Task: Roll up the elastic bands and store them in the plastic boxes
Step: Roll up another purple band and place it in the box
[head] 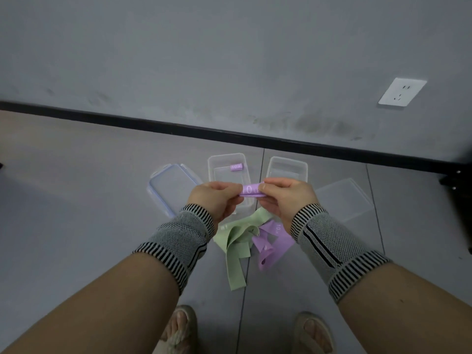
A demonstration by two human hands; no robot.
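Sandalled feet (178, 328) at the bottom edge, planted on grey tiled floor (76, 200). Above them, two bare forearms in grey knitted wrist bands with black-and-white striped edges (178, 238), reaching forward. Left hand (214, 198) and right hand (286, 198) raised close together, fingers curled, pinching between them a small lilac elastic band rolled into a tight cylinder (251, 190), white "10" printed on its side; one hand at each end of the roll. Below the hands, loose on the floor: pale green flat elastic bands (236, 251) in a tangled heap, touching a second heap of unrolled lilac bands (270, 241) just to the right. Beyond the hands, two clear rectangular plastic boxes side by side near the wall: middle box (224, 159) holding one finished lilac roll (236, 167) at its far end; right-hand box (287, 167) partly hidden by the right hand, contents unclear. Clear lid with bluish rim (171, 185) flat on the floor to the left; second clear lid (344, 198) flat to the right. Black skirting strip (153, 122) along a scuffed grey wall, white power socket (402, 92) upper right.
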